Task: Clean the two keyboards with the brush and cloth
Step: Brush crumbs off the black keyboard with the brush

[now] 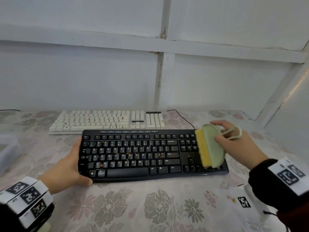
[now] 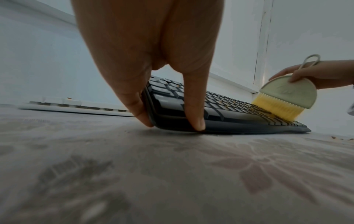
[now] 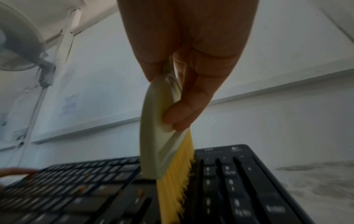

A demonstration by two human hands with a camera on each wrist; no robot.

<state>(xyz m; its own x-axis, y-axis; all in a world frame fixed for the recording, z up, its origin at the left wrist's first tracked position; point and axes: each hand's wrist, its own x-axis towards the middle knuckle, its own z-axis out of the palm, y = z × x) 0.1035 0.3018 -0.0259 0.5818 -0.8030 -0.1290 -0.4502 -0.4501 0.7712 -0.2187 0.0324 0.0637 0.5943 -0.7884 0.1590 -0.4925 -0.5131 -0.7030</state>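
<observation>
A black keyboard (image 1: 133,154) (image 2: 220,109) (image 3: 95,189) lies in front of me on the flowered tablecloth, with orange crumbs scattered among its keys. My left hand (image 1: 70,164) (image 2: 151,84) grips its left end, thumb on the front edge and fingers on the side. My right hand (image 1: 234,141) (image 3: 191,75) pinches a pale green brush (image 1: 212,146) (image 2: 287,94) (image 3: 159,136) with yellow bristles, which touch the keyboard's right part near the number pad. A white keyboard (image 1: 108,121) (image 2: 72,106), also with crumbs, lies just behind the black one. No cloth is in view.
A clear plastic container (image 1: 8,151) stands at the table's left edge. A black cable (image 1: 182,118) runs from the white keyboard. Crumbs (image 1: 217,195) lie on the tablecloth (image 1: 150,206) at the front right. White wall panels close the back and right.
</observation>
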